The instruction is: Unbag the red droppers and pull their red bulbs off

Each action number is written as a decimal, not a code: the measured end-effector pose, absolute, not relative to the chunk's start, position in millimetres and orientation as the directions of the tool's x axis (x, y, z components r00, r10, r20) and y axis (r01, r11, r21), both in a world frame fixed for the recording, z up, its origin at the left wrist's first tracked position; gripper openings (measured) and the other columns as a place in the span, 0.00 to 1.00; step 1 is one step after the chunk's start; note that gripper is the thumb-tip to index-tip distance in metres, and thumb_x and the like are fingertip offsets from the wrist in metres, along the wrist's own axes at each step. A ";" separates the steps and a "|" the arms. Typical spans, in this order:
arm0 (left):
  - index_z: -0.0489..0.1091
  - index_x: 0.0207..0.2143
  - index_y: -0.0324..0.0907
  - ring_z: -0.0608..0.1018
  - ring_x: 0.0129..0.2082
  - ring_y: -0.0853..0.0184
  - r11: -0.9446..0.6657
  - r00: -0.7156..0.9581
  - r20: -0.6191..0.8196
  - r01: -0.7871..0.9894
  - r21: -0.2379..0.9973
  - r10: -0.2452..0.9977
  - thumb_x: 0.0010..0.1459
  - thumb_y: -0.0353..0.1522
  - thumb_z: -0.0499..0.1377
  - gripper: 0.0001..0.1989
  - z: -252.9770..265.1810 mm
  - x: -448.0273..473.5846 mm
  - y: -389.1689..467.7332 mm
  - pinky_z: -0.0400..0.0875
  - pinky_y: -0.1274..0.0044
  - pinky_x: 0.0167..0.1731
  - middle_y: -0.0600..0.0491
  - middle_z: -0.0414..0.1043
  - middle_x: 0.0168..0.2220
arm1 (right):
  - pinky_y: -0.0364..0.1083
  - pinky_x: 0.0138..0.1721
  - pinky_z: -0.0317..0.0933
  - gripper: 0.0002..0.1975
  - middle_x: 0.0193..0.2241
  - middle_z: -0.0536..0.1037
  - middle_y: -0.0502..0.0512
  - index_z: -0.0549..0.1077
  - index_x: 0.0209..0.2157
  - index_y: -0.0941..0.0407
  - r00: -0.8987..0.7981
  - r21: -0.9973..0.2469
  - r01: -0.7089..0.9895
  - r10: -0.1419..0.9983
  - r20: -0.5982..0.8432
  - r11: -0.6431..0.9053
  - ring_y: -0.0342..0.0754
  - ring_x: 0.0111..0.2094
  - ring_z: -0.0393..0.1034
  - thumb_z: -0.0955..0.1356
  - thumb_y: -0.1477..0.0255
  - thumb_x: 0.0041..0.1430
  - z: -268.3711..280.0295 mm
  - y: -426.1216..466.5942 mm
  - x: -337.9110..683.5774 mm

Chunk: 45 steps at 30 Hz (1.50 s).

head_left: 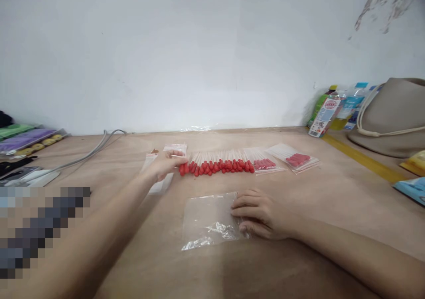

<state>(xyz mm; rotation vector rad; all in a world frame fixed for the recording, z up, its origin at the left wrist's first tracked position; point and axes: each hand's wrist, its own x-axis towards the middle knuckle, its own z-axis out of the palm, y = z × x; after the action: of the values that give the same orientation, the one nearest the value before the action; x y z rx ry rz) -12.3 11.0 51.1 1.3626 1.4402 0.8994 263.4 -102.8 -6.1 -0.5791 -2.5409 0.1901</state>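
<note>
Across the table lies a row of pale sticks with thick red heads [215,167], their heads turned towards me. At the row's left end, my left hand [168,162] has its fingers closed around the end red-headed sticks; its fingers partly hide the shafts. Nearer to me, a clear plastic bag [209,217] lies flat, with no sticks visible in it. My right hand [259,212] grips the bag's right edge between thumb and fingers. To the right of the row are two bags of red-headed sticks, one beside the row [264,162] and one farther right [298,159].
Clear bags with red-lined edges [162,185] lie under and beside my left hand. Drink bottles [327,113] and a beige hat [392,113] stand at the back right, near a yellow strip [361,157]. Coloured packets [29,137] and a grey cable [89,153] lie left.
</note>
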 end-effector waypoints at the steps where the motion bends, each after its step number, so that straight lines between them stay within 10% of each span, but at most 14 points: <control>1: 0.63 0.33 0.38 0.74 0.20 0.71 0.127 0.042 -0.150 0.340 0.932 0.988 0.36 0.31 0.67 0.21 52.0 -16.2 23.1 0.70 0.78 0.26 0.55 0.72 0.21 | 0.49 0.45 0.60 0.12 0.38 0.74 0.58 0.71 0.40 0.56 -0.773 -0.266 0.370 0.454 0.443 0.890 0.47 0.42 0.66 0.63 0.67 0.58 -6.8 -103.6 265.9; 10: 0.66 0.24 0.38 0.74 0.21 0.67 0.120 0.026 -0.171 0.609 0.784 0.985 0.33 0.32 0.67 0.14 35.1 -12.8 61.2 0.68 0.79 0.21 0.55 0.69 0.17 | 0.49 0.47 0.58 0.16 0.43 0.71 0.59 0.69 0.45 0.57 -0.787 -0.328 0.371 0.482 0.386 0.869 0.47 0.44 0.64 0.63 0.65 0.57 -8.4 -107.0 267.5; 19: 0.69 0.27 0.39 0.76 0.32 0.60 -0.060 0.007 0.100 0.841 0.537 0.995 0.39 0.37 0.63 0.13 39.3 -14.4 47.3 0.68 0.73 0.33 0.51 0.73 0.26 | 0.50 0.49 0.56 0.17 0.43 0.71 0.59 0.69 0.46 0.57 -0.788 -0.340 0.383 0.496 0.365 0.859 0.48 0.45 0.64 0.63 0.65 0.57 -9.0 -106.2 267.8; 25: 0.70 0.39 0.43 0.70 0.45 0.65 -0.665 0.559 0.364 0.667 0.335 0.745 0.56 0.37 0.52 0.12 25.8 4.7 -34.9 0.63 0.72 0.47 0.51 0.70 0.41 | 0.52 0.50 0.56 0.18 0.48 0.68 0.58 0.67 0.49 0.53 -0.704 -0.306 0.534 0.615 0.356 0.788 0.50 0.49 0.61 0.62 0.64 0.58 -10.4 -102.2 265.6; 31: 0.64 0.50 0.43 0.67 0.51 0.63 -0.618 0.556 0.272 0.670 0.412 0.785 0.58 0.37 0.50 0.18 -0.4 9.9 -68.1 0.62 0.69 0.50 0.49 0.62 0.54 | 0.53 0.53 0.53 0.21 0.52 0.65 0.58 0.64 0.52 0.54 -0.680 -0.231 0.606 0.646 0.345 0.761 0.51 0.53 0.59 0.61 0.62 0.58 -11.9 -92.2 265.1; 39: 0.66 0.47 0.40 0.73 0.42 0.63 -0.625 0.542 0.315 0.708 0.329 0.779 0.57 0.36 0.52 0.17 2.0 6.2 -67.1 0.68 0.71 0.42 0.49 0.72 0.42 | 0.52 0.48 0.55 0.13 0.42 0.73 0.57 0.72 0.42 0.55 -0.383 -0.095 0.818 0.660 0.646 0.568 0.50 0.44 0.65 0.60 0.75 0.56 -14.3 -69.7 291.2; 45: 0.71 0.32 0.42 0.74 0.31 0.67 -0.673 0.548 0.428 0.703 0.230 0.719 0.58 0.33 0.50 0.10 4.9 10.8 -71.8 0.68 0.76 0.33 0.52 0.74 0.30 | 0.55 0.48 0.54 0.18 0.46 0.71 0.61 0.71 0.43 0.58 -0.289 0.029 0.943 0.770 0.569 0.332 0.55 0.47 0.64 0.61 0.77 0.49 -23.9 -39.1 336.3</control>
<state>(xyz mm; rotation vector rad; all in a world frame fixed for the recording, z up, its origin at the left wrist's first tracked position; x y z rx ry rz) 10.8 -71.8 4.9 2.7357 1.2573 0.7792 336.3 -39.1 -23.9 -1.5034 -2.1438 -0.5036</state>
